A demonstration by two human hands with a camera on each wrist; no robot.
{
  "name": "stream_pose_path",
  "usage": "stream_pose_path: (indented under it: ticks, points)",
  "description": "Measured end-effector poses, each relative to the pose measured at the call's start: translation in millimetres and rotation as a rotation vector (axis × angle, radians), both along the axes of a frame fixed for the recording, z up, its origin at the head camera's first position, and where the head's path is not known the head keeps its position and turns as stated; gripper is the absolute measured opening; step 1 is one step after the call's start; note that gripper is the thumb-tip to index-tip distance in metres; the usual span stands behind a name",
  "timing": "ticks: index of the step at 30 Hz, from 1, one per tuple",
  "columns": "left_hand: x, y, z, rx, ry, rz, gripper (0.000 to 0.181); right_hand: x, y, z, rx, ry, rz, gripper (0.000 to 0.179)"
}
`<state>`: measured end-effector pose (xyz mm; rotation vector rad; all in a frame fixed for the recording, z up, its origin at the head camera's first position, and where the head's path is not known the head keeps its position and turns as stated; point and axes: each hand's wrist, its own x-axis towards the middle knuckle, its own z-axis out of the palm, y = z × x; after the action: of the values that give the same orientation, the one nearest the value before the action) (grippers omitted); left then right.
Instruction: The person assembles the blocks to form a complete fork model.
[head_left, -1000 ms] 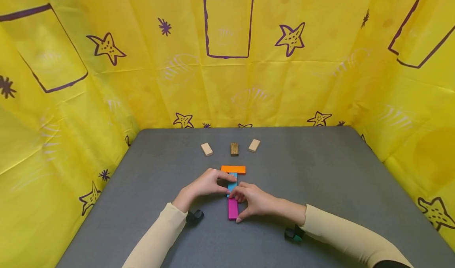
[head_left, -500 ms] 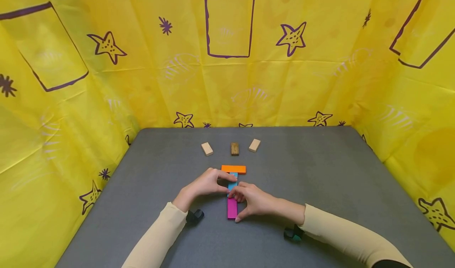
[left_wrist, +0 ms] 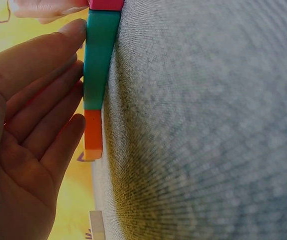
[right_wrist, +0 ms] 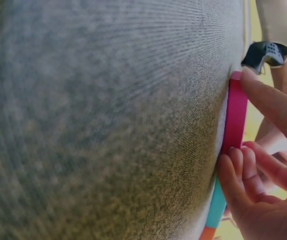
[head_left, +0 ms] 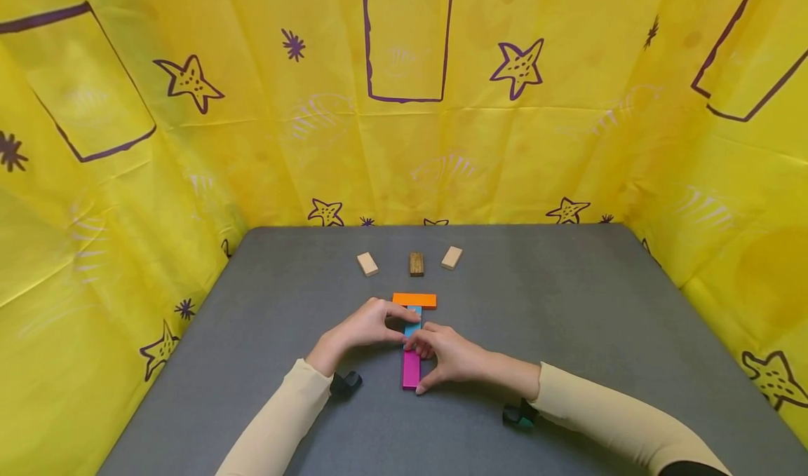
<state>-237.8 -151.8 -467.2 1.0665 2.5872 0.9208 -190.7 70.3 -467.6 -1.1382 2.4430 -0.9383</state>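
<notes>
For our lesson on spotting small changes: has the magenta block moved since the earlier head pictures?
Yes, slightly: judged against the orange block in the head view, the magenta block has shifted a little to the left.

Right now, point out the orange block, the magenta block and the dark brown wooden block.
Orange block (head_left: 414,299): head view, middle of its top face.
Magenta block (head_left: 412,370): head view, middle of its top face.
Dark brown wooden block (head_left: 416,262): head view, its top face.
</notes>
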Motion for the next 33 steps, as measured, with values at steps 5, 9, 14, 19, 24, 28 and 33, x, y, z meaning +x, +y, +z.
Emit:
stream_pose_path:
  ticks: [5, 9, 14, 19, 24, 28, 33]
  points:
    - [0.3, 0.3, -0.7, -0.004, 0.001, 0.012, 0.041, -0.2, -0.9, -0.6, 0.000, 0.013, 0.000, 0.059]
    - [0.9, 0.4, -0.6, -0.006, 0.006, 0.014, 0.040, 0.0, -2.0, 0.3, 0.001, 0.020, 0.000, 0.060]
    - [1.6, 0.6, 0.1, -0.006, -0.001, 0.011, 0.040, 0.2, -2.4, 1.0, 0.001, 0.002, 0.000, 0.060]
    - [1.5, 0.4, -0.1, -0.004, 0.004, 0.012, 0.040, -0.2, -3.2, 1.1, -0.006, 0.000, 0.005, 0.059]
    - [0.7, 0.1, -1.3, -0.012, 0.013, 0.009, 0.039, -0.7, -3.6, 0.7, -0.010, -0.006, 0.011, 0.059]
    - [0.9, -0.1, -1.3, -0.013, 0.017, 0.011, 0.039, -0.7, -4.1, 0.4, -0.005, -0.007, 0.007, 0.059]
    - [1.3, 0.0, -1.3, -0.010, 0.009, 0.016, 0.040, -0.9, -4.7, -0.2, 0.005, 0.003, 0.001, 0.060]
